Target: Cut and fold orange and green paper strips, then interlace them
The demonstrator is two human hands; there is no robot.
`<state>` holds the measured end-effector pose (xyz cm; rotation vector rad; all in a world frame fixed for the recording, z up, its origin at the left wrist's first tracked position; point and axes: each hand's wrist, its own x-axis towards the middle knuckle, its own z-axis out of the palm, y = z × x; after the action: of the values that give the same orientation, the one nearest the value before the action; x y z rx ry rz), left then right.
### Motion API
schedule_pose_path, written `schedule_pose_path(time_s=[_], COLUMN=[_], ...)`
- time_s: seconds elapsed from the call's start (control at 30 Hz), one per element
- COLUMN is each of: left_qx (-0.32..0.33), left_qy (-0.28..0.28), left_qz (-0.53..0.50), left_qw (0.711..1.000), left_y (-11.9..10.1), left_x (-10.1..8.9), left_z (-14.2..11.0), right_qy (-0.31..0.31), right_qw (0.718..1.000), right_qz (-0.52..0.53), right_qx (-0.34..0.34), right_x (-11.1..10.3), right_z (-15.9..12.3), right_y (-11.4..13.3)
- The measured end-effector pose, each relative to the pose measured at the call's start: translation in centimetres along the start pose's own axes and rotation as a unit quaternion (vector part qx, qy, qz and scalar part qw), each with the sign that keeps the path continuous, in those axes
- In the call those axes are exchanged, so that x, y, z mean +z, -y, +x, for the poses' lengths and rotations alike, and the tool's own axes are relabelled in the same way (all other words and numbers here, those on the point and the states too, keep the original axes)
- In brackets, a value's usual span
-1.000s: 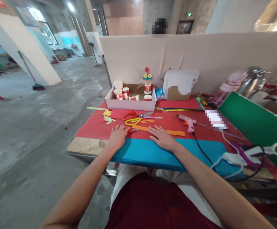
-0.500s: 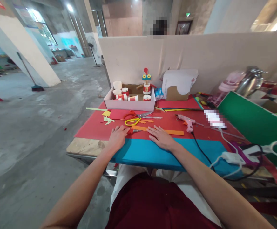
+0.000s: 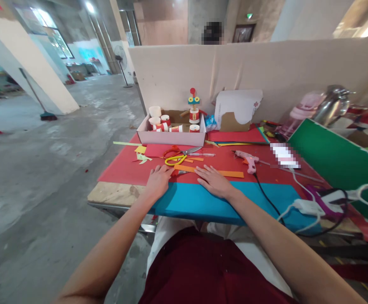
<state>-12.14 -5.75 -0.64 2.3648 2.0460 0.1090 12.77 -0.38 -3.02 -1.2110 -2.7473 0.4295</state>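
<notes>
Right hand (image 3: 214, 181) flat over an orange strip (image 3: 231, 173) near the tabletop's (image 3: 111, 191) front edge
Its fingers (image 3: 207, 170) slightly apart, hiding the strip's middle; left hand (image 3: 158, 181) beside one end, finger closure unclear; grey floor (image 3: 60, 152) beyond

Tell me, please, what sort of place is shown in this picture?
It is probably a handicraft workspace in a large, roughly finished hall. A pink glue gun and scissors lie on the table near a box of cups, and the grey floor looks like bare concrete.
</notes>
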Motion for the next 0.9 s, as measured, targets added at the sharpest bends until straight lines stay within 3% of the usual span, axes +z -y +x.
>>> schedule_pose_path(time_s=[0.67,0.8,0.9], left_qx=[0.001,0.001,0.01], left_qy=[0.017,-0.001,-0.005], left_qz=[-0.004,-0.003,-0.009], left_qw=[1.0,1.0,1.0], left_y=[-0.3,-0.1,0.2], left_x=[-0.1,0.0,0.2], left_z=[0.0,0.0,0.0], right_qy=[0.006,0.013,-0.011], right_qw=[1.0,0.999,0.998], right_qz=[-0.018,-0.026,-0.059], right_qx=[0.013,0.021,0.035], right_x=[-0.2,-0.6,-1.1], right_z=[-0.1,-0.5,-1.4], right_y=[0.5,1.1,1.2])
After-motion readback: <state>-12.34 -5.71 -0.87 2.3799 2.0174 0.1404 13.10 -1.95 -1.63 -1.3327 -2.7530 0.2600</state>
